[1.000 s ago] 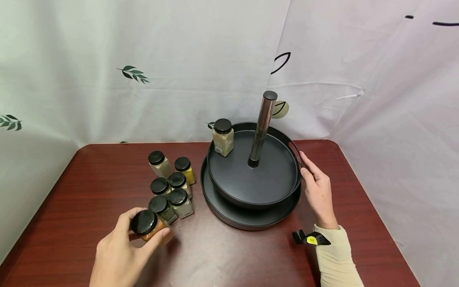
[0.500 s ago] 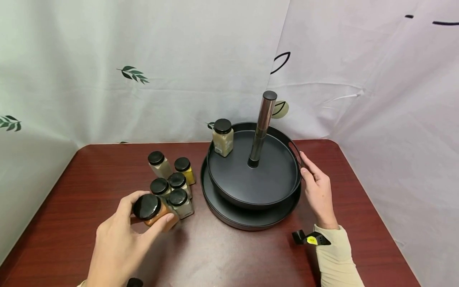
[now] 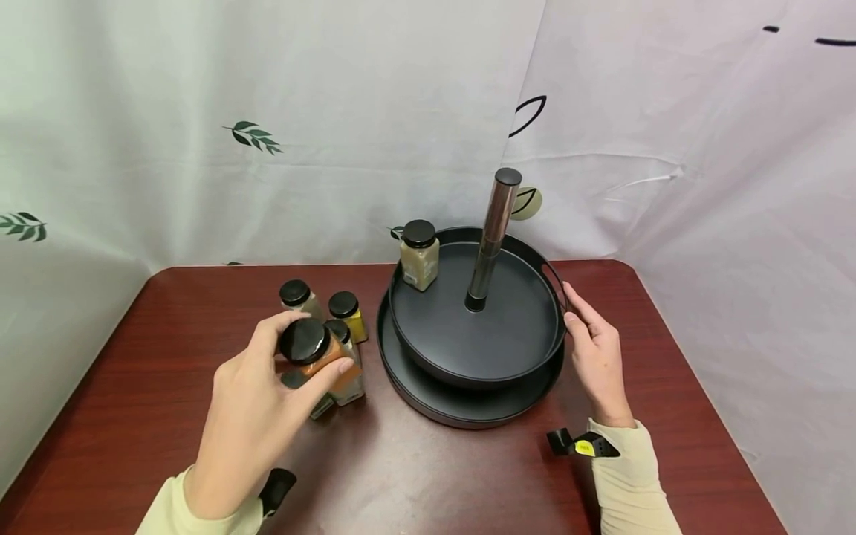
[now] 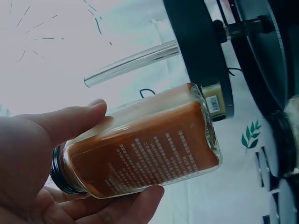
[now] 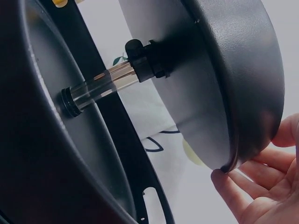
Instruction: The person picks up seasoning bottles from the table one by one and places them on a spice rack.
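My left hand (image 3: pixel 250 412) grips a glass spice jar (image 4: pixel 145 149) of orange-brown powder between thumb and fingers. The jar has a black lid and is tilted, held up over a cluster of other jars. My right hand (image 3: pixel 598 364) holds the right side of a two-tier black tray stand, thumb and fingers at the rim of its upper tray (image 3: pixel 481 342). A jar of pale tan powder (image 3: pixel 420 260) stands upright at the back left of that tray. Below it, the wider lower tray (image 3: pixel 461 412) rests on the table.
A metal pole (image 3: pixel 495 230) rises from the middle of the upper tray. Left of the stand, several jars cluster, including a yellow one (image 3: pixel 354 325); my left hand and its jar partly hide them. White patterned curtain (image 3: pixel 334 148) hangs behind the red-brown table (image 3: pixel 428 483).
My left hand has lifted the orange-brown spice jar up and to the right, across the cluster. The right hand keeps its hold on the upper tray.
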Motion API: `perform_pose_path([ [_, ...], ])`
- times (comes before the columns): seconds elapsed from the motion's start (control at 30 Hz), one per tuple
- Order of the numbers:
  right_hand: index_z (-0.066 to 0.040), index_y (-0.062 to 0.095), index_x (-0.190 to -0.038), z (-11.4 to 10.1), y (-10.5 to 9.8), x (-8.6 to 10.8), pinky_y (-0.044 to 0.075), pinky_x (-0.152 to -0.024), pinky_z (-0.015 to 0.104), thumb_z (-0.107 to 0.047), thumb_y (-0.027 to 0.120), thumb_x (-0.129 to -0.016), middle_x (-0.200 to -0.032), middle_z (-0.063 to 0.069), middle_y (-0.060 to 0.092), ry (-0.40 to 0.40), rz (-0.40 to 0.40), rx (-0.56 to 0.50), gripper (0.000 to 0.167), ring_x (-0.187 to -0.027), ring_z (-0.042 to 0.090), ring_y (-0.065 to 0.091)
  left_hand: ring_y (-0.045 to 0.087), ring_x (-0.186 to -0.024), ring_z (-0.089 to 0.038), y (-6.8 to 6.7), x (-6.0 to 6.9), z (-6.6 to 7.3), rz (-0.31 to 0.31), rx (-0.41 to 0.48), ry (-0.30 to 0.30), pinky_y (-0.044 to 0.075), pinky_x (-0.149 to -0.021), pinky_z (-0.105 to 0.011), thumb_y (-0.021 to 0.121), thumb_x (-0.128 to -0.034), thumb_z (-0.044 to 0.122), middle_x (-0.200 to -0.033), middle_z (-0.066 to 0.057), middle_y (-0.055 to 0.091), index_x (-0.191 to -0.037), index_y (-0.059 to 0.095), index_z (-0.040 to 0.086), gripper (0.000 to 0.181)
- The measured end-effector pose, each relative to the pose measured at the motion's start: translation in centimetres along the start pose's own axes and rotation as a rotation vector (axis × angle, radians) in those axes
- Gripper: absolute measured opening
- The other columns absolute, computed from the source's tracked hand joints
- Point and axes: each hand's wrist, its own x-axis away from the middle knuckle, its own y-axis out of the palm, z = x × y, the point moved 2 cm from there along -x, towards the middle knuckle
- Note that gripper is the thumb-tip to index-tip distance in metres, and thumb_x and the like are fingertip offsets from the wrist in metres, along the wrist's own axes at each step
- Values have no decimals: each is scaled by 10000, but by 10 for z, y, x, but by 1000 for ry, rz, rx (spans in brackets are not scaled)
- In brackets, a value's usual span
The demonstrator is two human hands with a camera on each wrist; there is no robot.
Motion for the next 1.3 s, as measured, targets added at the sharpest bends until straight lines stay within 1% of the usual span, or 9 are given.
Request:
perform_pose_path([
  [0.07,-164,554,-1441,0,0,0,433,-988,140,-85,471,-1061,-1403,110,588,0,3,1,397,-1289,89,545,553,-541,-56,3,-7,2,-2,9,9,440,-547,-161,938,-696,228,-808,-1,691,-1238,574,62,674],
  [0.2,-159,551,-1445,1,-1,0,437,-988,145,-99,474,-1063,-1410,110,583,1,2,11,394,-1292,86,543,580,-595,-92,7,-17,7,-11,38,-7,446,-581,-155,925,-717,216,-830,8,686,-1231,572,73,639],
  [0.43,-123,531,-1462,2,-1,-1,445,-980,146,-128,471,-1069,-1448,72,555,0,-7,27,398,-1305,91,532,604,-674,-93,12,-28,16,-14,107,-26,440,-622,-127,917,-738,225,-898,67,683,-1235,568,100,620],
  [0.57,-147,532,-1462,2,-2,0,446,-978,145,-133,469,-1070,-1453,73,550,2,-10,26,397,-1307,100,532,620,-724,-61,17,-36,19,-13,127,-16,457,-662,-160,917,-741,236,-886,95,675,-1226,570,93,613],
  [0.7,-155,533,-1462,3,-2,1,444,-979,144,-131,467,-1071,-1445,88,556,5,-8,21,397,-1306,104,535,650,-760,-78,23,-45,21,-11,146,-20,512,-670,-222,910,-753,239,-943,45,686,-1235,568,72,614],
  [0.77,-137,530,-1464,3,-2,1,446,-978,145,-128,467,-1071,-1443,94,557,3,-8,18,398,-1304,103,536,670,-757,-94,26,-50,22,-13,159,-23,536,-662,-255,903,-762,237,-966,22,691,-1241,565,65,611],
  [1.0,-185,540,-1456,3,-1,0,435,-987,140,-139,465,-1073,-1458,57,546,2,-10,44,393,-1319,89,519,667,-749,-104,33,-58,28,-1,211,-2,548,-670,-301,918,-742,225,-969,28,701,-1214,576,64,604],
  [1.17,-156,537,-1457,3,-2,1,444,-983,146,-119,463,-1073,-1432,113,564,-6,-8,16,393,-1308,116,537,608,-697,-97,39,-62,33,-14,218,30,512,-642,-298,919,-741,225,-883,26,686,-1224,562,54,624],
  [1.3,-126,528,-1464,3,-2,0,450,-977,148,-104,456,-1074,-1421,154,566,-9,-10,6,397,-1297,103,545,623,-671,-82,46,-67,35,-41,249,20,528,-645,-286,916,-743,207,-870,5,680,-1226,555,56,622],
])
